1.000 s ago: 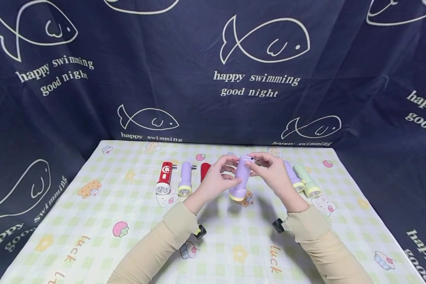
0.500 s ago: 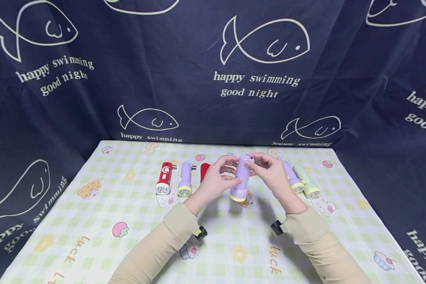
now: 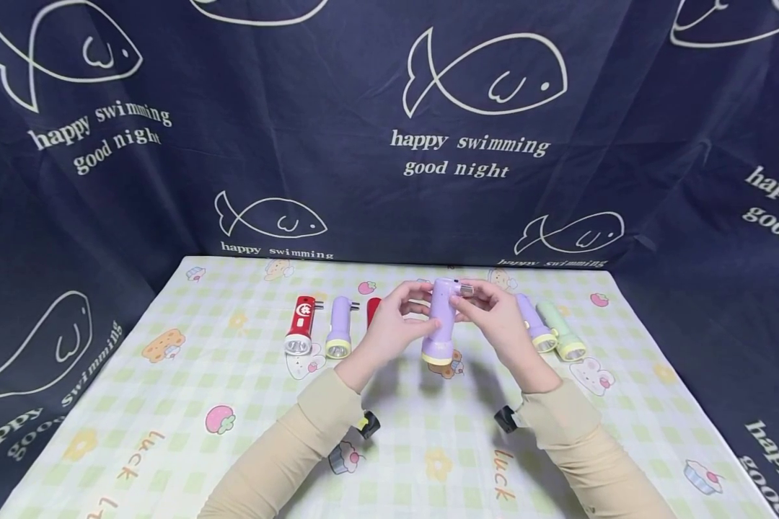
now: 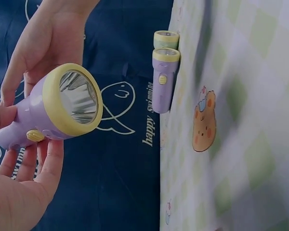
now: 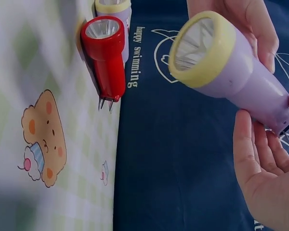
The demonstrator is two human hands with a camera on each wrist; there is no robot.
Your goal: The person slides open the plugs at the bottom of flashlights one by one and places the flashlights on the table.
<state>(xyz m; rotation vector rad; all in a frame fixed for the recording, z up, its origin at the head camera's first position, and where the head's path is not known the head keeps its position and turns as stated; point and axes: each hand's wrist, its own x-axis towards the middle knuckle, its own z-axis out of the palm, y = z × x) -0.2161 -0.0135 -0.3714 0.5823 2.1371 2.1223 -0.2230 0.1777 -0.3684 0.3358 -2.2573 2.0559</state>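
Both hands hold a purple flashlight [image 3: 439, 324] with a yellow rim, lens end down, raised above the cloth. My left hand [image 3: 402, 317] grips its left side between thumb and fingers; a yellow switch [image 4: 35, 135] shows on the barrel just above those fingers in the left wrist view. My right hand [image 3: 495, 317] pinches the tail end, thumb on the barrel beside the metal plug prongs [image 3: 466, 290]. In the right wrist view, the right fingers [image 5: 267, 149] lie under the tail. The clear lens [image 4: 79, 97] faces the left wrist camera.
Left of the hands lie a red flashlight [image 3: 300, 324], a purple one [image 3: 340, 328] and another red one [image 3: 373, 310], partly hidden by the left hand. On the right lie a purple flashlight [image 3: 536, 324] and a green one [image 3: 561, 331]. A dark blue curtain [image 3: 363, 173] hangs behind the table.
The flashlight in the hands has turned a little more upright, its tail rising slightly and its prongs showing more. Both hands keep nearly the same place.
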